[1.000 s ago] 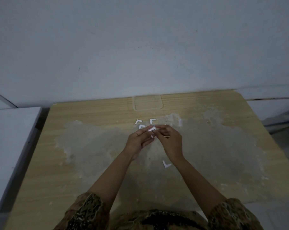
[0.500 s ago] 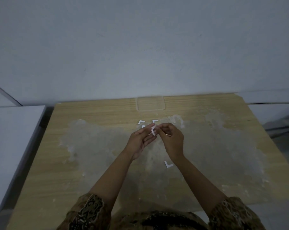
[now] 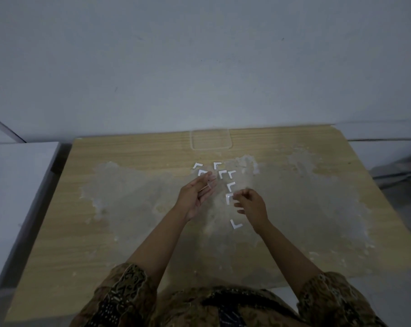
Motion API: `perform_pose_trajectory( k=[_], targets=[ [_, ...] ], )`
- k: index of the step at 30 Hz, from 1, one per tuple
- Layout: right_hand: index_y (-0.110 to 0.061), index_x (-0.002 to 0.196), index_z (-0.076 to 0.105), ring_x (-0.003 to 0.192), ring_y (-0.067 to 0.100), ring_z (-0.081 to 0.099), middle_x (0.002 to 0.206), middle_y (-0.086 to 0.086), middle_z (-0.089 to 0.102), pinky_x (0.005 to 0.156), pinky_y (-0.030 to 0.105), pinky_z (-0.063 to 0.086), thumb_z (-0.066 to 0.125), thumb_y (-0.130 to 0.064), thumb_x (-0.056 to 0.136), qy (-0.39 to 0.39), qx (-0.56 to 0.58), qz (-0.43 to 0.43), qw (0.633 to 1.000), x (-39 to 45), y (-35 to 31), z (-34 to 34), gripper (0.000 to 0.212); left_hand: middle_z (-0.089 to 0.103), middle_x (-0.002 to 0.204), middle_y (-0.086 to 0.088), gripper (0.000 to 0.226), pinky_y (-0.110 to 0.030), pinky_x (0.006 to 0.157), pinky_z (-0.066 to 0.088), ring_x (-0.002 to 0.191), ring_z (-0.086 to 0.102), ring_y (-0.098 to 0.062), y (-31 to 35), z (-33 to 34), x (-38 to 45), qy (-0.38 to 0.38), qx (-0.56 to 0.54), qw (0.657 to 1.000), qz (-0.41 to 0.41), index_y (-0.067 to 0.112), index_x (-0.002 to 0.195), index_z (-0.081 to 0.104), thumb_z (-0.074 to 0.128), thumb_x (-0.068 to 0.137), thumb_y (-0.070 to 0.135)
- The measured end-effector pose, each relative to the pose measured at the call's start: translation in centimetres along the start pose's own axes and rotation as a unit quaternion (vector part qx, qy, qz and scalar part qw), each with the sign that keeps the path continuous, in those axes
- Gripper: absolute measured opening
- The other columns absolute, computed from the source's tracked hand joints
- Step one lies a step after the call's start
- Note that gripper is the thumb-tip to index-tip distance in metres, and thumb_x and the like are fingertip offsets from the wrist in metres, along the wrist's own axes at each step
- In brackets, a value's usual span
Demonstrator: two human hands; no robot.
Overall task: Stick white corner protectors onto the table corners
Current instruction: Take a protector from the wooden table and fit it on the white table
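Observation:
Over the middle of the wooden table (image 3: 129,232), my right hand (image 3: 250,205) pinches a white L-shaped corner protector (image 3: 228,199) at its fingertips. My left hand (image 3: 196,194) is a little to the left, apart from it, fingers loosely curled with a thin pale strip (image 3: 209,185) between them. Several more white protectors lie flat just beyond the hands, among them a pair (image 3: 226,173) side by side and a leftmost one (image 3: 197,165). One protector (image 3: 235,224) lies nearer me, beside my right wrist.
A clear flat rectangular piece (image 3: 210,140) lies at the table's far edge by the grey wall. A whitish worn patch (image 3: 317,208) covers much of the tabletop. A white surface (image 3: 16,185) adjoins the table on the left, with a dark gap between.
My hands were together on one protector; now they have drawn apart, the right keeping the protector and moving nearer me. More protectors beyond the hands have come into sight.

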State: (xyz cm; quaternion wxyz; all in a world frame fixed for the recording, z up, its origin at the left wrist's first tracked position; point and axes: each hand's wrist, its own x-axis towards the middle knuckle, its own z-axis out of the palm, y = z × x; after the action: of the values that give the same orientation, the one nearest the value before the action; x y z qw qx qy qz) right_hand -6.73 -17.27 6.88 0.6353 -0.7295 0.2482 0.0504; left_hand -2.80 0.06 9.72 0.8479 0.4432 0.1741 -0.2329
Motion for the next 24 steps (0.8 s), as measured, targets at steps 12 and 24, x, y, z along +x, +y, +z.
perform_pose_trajectory(
  k=[12,24],
  targets=[
    [-0.015,0.074,0.079,0.060,0.005,0.065,0.046,-0.014,0.061,0.065,0.022,0.051,0.076,-0.012,0.075,0.023,-0.213,0.011,0.977,0.1,7.2,-2.9,0.005,0.074,0.098,0.001,0.021,-0.019,0.074,0.057,0.089,0.071,-0.009,-0.9,0.7,-0.5,-0.022,0.017,0.999,-0.021,0.010,0.111,0.065,0.053,0.095,0.012],
    [-0.022,0.094,0.070,0.073,0.000,0.063,0.083,-0.008,0.069,0.065,0.011,0.046,0.063,-0.014,0.091,0.035,-0.124,-0.166,0.978,-1.1,1.1,-1.6,0.011,0.075,0.091,-0.005,0.022,-0.018,0.071,0.057,0.083,0.072,-0.009,-0.7,1.6,-0.6,-0.022,-0.017,1.000,-0.014,0.001,0.111,0.065,0.055,0.093,0.010]
  ],
)
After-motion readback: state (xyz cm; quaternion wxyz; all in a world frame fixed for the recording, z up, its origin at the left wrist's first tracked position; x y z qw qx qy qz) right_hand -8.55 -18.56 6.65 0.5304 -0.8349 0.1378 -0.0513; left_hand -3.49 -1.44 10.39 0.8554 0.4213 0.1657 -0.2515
